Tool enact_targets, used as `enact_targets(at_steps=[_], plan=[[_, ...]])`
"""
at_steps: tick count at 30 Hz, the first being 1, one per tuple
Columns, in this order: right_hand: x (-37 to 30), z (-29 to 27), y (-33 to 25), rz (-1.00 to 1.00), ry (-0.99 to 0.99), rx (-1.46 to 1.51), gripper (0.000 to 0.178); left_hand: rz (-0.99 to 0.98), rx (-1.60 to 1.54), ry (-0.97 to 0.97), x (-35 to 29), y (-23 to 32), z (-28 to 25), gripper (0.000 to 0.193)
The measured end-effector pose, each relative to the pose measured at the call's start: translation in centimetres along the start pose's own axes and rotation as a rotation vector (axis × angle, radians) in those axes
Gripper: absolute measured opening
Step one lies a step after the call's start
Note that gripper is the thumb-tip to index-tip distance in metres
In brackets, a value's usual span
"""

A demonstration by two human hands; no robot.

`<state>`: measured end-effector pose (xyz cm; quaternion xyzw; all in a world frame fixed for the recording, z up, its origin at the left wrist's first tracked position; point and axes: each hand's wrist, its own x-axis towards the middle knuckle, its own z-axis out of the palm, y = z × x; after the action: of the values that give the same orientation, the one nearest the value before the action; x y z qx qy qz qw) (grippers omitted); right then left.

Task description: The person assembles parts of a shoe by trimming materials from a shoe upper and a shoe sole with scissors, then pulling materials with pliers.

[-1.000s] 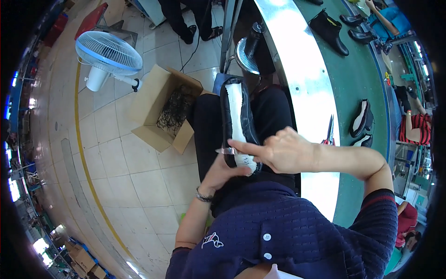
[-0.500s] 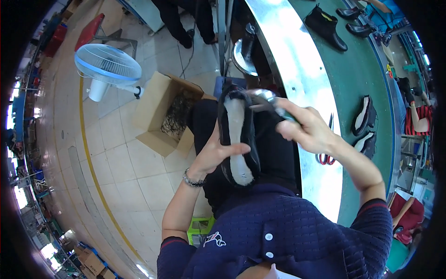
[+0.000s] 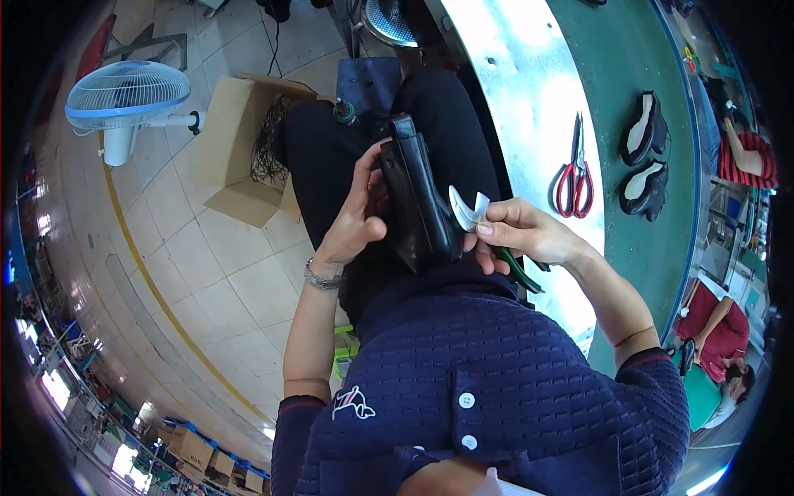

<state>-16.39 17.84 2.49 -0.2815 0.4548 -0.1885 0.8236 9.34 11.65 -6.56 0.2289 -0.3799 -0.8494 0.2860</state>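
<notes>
The left hand [image 3: 354, 221] is loosely opened along the left side of a glossy black leather shoe [image 3: 416, 197], its thumb standing off the surface and its other fingers curled at the shoe's edge; how firmly they press (partly hidden there) I cannot tell. The shoe lies over the lap, between the left fingers and the right ones, tilted, with its narrow end pointing ahead, away from the body.

The right hand [image 3: 529, 233] is closed on a pair of pincers [image 3: 518, 271] with curved silver metal jaws and dark green handles. Its thumb and forefinger pinch the tool near the head, while the handles run back beneath the other fingers. The jaws stand parted just beside the shoe's right side; whether they touch it I cannot tell.

To the right of the right fingers and farther ahead, scissors with red looped handles [image 3: 573, 180] lie on a shiny metal table edge [image 3: 529, 74]. Well beyond those fingers, two black shoes with pale soles [image 3: 643, 192] rest on a green work surface [image 3: 616, 273]. Left of the left fingers stands an open brown cardboard box [image 3: 227, 136] holding tangled dark strands [image 3: 269, 147].
</notes>
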Motion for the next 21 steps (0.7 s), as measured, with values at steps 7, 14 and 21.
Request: enact_targets(at_steps=[7, 14, 21], plan=[[0.5, 1.4, -0.4, 0.082, -0.069, -0.138, 0.052, 0.085, 0.222, 0.371, 1.4, 0.2, 3.6, 0.070], [0.1, 2.3, -2.1, 0.120, -0.064, -0.406, 0.061, 0.121, 0.162, 0.472, 1.2, 0.0, 5.6, 0.046], [0.3, 3.7, -5.2, 0.055, 0.047, -0.956, 0.062, 0.137, 0.161, 0.525, 1.7, 0.4, 5.6, 0.039]])
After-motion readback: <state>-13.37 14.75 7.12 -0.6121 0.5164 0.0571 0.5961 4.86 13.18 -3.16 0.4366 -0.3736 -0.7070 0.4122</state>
